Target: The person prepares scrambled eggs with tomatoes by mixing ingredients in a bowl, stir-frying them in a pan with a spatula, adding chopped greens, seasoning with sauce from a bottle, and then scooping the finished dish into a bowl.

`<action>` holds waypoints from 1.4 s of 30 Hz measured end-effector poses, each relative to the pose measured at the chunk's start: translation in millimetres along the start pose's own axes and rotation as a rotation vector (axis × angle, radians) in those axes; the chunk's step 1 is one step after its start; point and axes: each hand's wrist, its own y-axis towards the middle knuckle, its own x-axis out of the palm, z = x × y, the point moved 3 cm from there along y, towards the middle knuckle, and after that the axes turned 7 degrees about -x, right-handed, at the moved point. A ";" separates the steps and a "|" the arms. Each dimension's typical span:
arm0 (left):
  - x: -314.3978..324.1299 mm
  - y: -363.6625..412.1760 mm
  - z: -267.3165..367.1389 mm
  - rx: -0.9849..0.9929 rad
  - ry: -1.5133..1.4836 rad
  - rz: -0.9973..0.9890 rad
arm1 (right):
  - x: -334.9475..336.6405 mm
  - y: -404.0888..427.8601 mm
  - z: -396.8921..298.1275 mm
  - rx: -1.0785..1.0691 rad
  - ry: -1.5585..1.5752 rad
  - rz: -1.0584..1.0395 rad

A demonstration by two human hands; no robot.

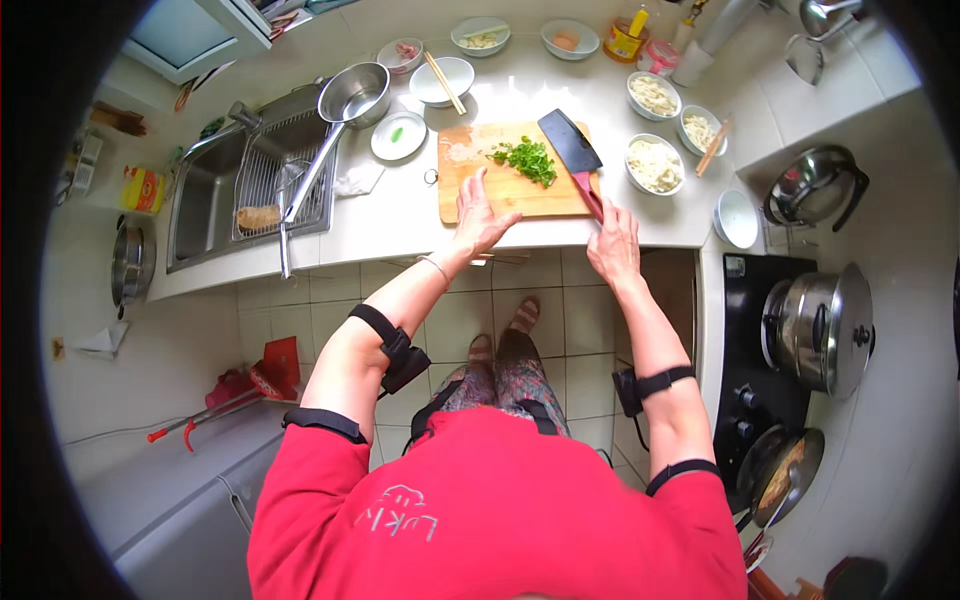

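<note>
A wooden cutting board (487,196) lies at the counter's front edge, with a heap of chopped green herbs (531,160) on it. On its right side rests a cleaver (571,144) with a dark blade and a red handle. The fingers of my right hand (616,244) are around the end of that handle. My left hand (480,214) is over the board's front left edge, thumb and fingers apart, holding nothing. Whitish, wet-looking bits (461,146) lie at the board's back left.
Left of the board are a small plate (398,136), a steel saucepan (354,97) and the sink (206,202). Bowls of pale food (655,165) stand at the right. Chopsticks (445,82) rest on a white bowl behind. A steel pot (817,334) sits on the stove (757,315).
</note>
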 end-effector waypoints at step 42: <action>48.6 95.2 11.4 0.232 0.160 0.055 | 97.7 9.0 -89.1 0.912 1.266 0.158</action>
